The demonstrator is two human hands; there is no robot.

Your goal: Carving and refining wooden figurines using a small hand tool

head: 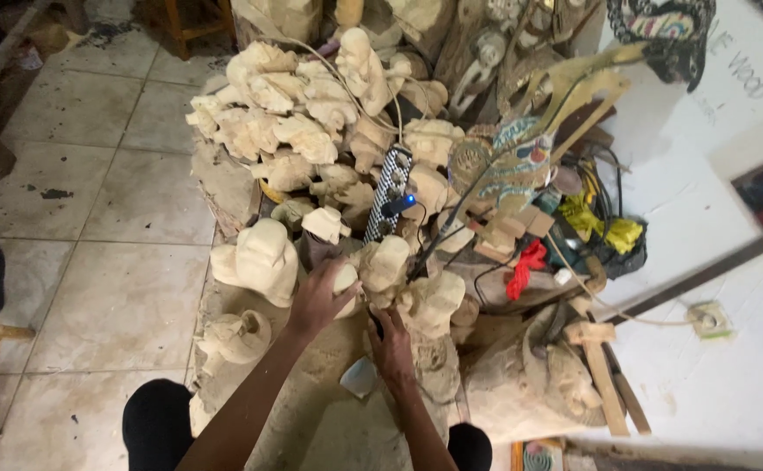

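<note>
A heap of pale, rough-carved wooden figures (298,131) lies on the floor against a white wall. My left hand (318,298) grips one small pale wooden carving (345,277) at the near edge of the heap. Just to its right, my right hand (392,347) reaches in low among the carvings, its fingers closed around a dark object that is mostly hidden. A larger pale carving (261,258) stands just left of my left hand. Another rounded carving (434,301) sits right beside my right hand.
A black-and-white power strip (388,192) with a blue light lies on the heap, cables running from it. A painted carved piece (512,166), red cloth (525,266) and yellow items (608,228) sit to the right. Tiled floor (102,218) spreads left. A wall socket (708,318) is at right.
</note>
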